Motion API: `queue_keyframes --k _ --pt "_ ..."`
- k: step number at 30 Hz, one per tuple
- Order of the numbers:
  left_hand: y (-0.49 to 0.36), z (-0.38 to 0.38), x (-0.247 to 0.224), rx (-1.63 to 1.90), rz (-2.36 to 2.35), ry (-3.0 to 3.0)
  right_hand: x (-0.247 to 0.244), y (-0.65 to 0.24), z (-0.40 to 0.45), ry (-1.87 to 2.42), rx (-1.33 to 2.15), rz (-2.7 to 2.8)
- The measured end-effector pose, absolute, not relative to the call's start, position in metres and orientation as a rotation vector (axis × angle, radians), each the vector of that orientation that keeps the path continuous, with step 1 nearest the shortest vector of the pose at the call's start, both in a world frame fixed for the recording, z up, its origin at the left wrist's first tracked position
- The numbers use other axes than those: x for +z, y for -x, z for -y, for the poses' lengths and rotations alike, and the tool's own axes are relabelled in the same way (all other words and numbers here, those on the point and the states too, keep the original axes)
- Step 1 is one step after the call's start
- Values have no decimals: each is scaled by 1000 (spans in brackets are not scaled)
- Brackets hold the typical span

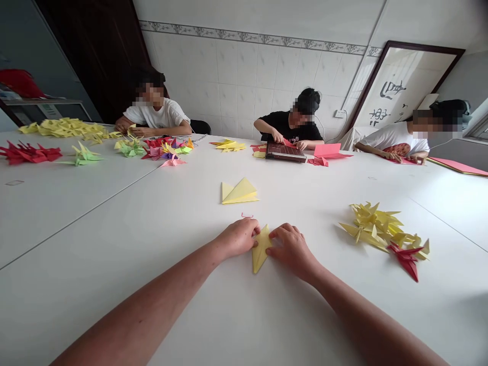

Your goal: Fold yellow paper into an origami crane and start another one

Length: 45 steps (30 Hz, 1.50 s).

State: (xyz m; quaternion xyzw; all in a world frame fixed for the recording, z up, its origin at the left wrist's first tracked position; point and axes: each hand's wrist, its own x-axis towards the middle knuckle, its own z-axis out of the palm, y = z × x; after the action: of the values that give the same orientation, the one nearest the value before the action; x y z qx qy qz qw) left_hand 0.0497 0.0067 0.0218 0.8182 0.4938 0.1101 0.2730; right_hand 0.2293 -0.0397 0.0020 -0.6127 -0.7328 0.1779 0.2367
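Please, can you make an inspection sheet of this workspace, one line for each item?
Surface: long white table, joined panels.
Things: folded yellow paper piece between both hands.
Clutter: pile of yellow and red paper cranes at right; folded yellow paper shape ahead.
Hands: bare left hand and bare right hand resting on the paper.
Cables: thin white cable below wall socket.
Surroundings: three people with paper across the table; white tiled wall.

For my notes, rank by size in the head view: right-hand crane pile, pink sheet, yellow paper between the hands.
Largest: crane pile. Then yellow folded paper and pink sheet look alike; camera nearness keeps them unranked.
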Motion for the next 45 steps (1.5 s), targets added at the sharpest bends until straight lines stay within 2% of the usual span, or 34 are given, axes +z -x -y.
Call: queue_keyframes --k 9,23,35,45 --pt "-47 -7 23 319 -1262 -2133 18 -223 26 1709 714 2006" --pt "-38 -9 17 408 -1102 -2143 4 -226 23 1548 580 2050" --pt "-39 3 12 476 -1087 -2512 5 -232 29 1285 96 2385" --pt "-35 6 4 384 -964 -2922 7 -230 36 1151 -276 2556"
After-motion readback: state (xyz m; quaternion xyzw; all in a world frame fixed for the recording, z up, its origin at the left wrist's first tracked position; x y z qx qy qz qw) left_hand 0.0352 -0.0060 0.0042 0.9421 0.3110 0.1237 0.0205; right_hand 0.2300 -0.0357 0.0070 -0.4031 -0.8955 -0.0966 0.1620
